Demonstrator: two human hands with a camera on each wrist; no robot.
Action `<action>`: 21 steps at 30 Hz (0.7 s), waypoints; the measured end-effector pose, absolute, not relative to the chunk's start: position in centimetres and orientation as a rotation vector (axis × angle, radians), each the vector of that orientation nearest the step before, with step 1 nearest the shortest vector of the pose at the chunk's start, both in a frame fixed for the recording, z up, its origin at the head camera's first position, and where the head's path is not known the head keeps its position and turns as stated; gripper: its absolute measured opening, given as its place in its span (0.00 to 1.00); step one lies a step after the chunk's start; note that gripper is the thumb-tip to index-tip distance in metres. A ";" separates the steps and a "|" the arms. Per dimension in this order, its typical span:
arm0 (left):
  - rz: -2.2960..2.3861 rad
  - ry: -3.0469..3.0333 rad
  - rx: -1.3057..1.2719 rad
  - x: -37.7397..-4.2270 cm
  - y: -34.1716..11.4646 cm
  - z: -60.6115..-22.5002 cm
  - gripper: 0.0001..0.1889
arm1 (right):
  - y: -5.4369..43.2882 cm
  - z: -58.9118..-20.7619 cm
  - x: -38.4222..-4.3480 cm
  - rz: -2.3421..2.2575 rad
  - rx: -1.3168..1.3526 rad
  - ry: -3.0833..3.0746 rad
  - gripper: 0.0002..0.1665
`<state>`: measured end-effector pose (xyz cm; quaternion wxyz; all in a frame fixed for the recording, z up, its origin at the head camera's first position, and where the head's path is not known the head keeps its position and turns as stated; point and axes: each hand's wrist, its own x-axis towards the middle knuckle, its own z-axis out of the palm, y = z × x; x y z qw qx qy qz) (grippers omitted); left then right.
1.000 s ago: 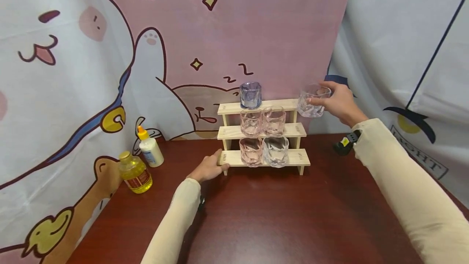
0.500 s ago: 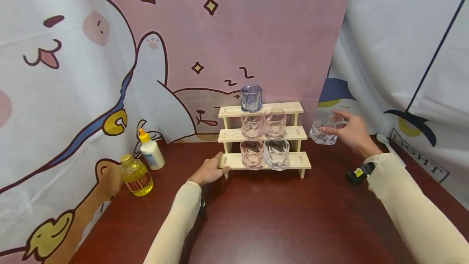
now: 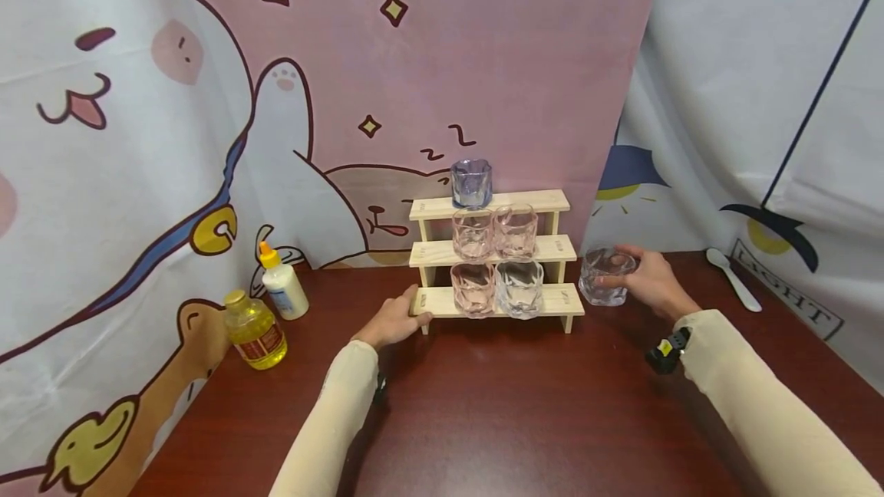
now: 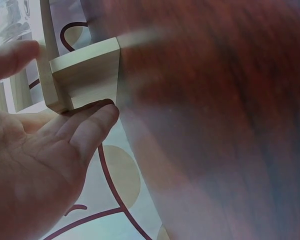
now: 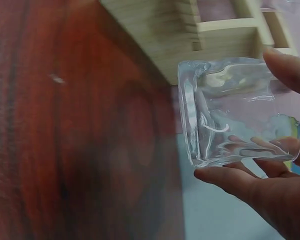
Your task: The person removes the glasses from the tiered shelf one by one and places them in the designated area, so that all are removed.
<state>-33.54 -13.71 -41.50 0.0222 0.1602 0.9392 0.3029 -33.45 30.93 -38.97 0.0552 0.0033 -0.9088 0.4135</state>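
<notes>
Clear glass (image 3: 608, 278), gripped by the right hand (image 3: 651, 281), just right of the rack (image 3: 432, 252)
Left hand (image 3: 390, 318), fingers extended, touches its left edge; tabletop (image 3: 525, 405) spreads in front. Three steps (image 3: 562, 300) bear five glasses (image 3: 473, 235): one blue, three pink, one clear.

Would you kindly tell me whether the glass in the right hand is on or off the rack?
Off: the right hand grips the clear glass to the right of the wooden rack.

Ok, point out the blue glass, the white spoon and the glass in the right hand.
Blue glass (image 3: 472, 185), head view: front wall.
White spoon (image 3: 736, 282), head view: handle.
Held glass (image 5: 237, 112), right wrist view: side wall.
</notes>
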 end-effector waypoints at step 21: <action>0.939 2.908 0.483 -33.6 -13.8 -41.6 0.39 | 29.8 -42.0 -34.9 1.379 0.067 -2.709 0.56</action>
